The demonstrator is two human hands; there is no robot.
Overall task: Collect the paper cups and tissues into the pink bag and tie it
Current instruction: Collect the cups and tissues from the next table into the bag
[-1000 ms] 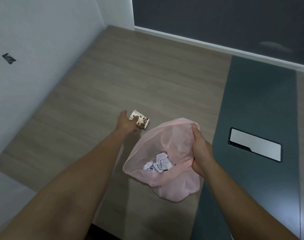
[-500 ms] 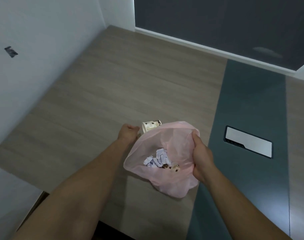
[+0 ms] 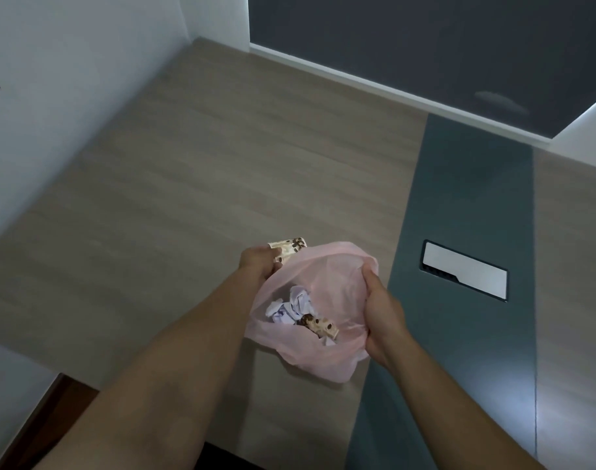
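A thin pink bag (image 3: 334,279) lies open on the wooden table (image 3: 188,205). Inside it I see crumpled white tissues (image 3: 291,307) and one patterned paper cup (image 3: 320,326) on its side. My right hand (image 3: 379,308) grips the bag's right rim and holds the mouth open. My left hand (image 3: 257,262) is at the bag's left rim, closed on a second paper cup (image 3: 288,247) with brown markings, tilted just above the far-left edge of the opening.
A dark green strip (image 3: 466,232) runs down the table to the right of the bag, with a silver rectangular hatch (image 3: 464,270) set in it. A white wall (image 3: 52,96) borders the table on the left, a dark panel (image 3: 425,45) at the back.
My left hand picked the cup up off the table and carried it right to the bag's rim. The view shifted slightly, and a cup has become visible inside the bag.
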